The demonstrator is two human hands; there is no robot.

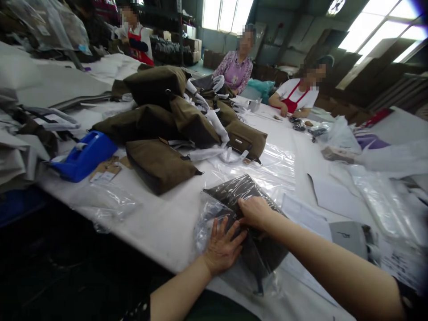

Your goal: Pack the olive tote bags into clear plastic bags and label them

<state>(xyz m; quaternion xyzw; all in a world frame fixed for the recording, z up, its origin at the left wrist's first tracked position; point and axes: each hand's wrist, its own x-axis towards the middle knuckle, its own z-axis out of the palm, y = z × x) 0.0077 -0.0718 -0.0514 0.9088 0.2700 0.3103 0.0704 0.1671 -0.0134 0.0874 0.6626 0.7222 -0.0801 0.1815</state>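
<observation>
A dark brown bag (234,189) lies inside a clear plastic sleeve (209,214) on the white table (167,223), near its front edge. My left hand (222,247) rests flat on the plastic with fingers spread, pressing its loose end down. My right hand (256,211) lies on top of the wrapped bag, fingers curled at the sleeve's edge. Both forearms reach in from the lower right.
A heap of olive-brown bags (160,165) with white straps sits behind. A blue tape dispenser (85,156) and paper tags (107,171) lie to the left. Empty plastic sleeves (103,203) and papers (334,196) lie around. Three people sit at the far end.
</observation>
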